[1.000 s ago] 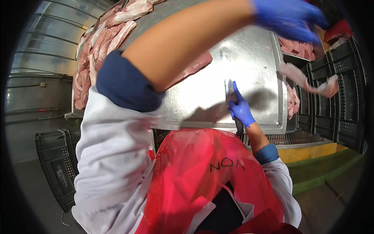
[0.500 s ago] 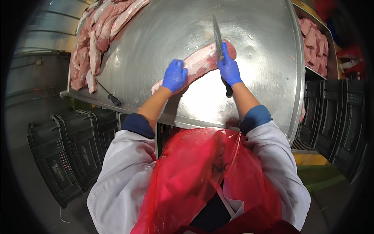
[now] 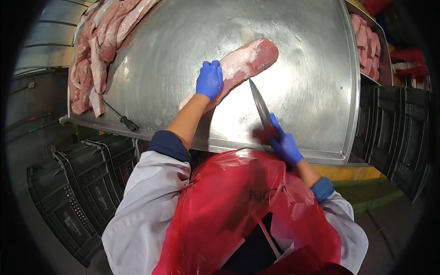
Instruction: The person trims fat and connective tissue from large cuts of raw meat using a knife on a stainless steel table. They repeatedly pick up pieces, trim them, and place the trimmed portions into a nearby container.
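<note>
Knife (image 3: 260,104), near right, blade slanting far-left; right hand (image 3: 285,147) closed round its handle. Left hand (image 3: 210,81), mid-scene, fingers together, curled over the meat cut (image 3: 252,57), which lies slantwise on the metal table (image 3: 316,114). Tip at or just beside the cut's near edge. Risk, judged: moist-looking meat could slide or roll under uneven pressure, bringing blade and gloved fingers together. Meat pile (image 3: 110,41), far left.

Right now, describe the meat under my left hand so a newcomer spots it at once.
Find the large metal table, then your blue-gloved left hand over it. The meat reaches from under that hand toward the far right, ending rounded and redder. Unlike the strips heaped at the table's left, it lies apart.
</note>
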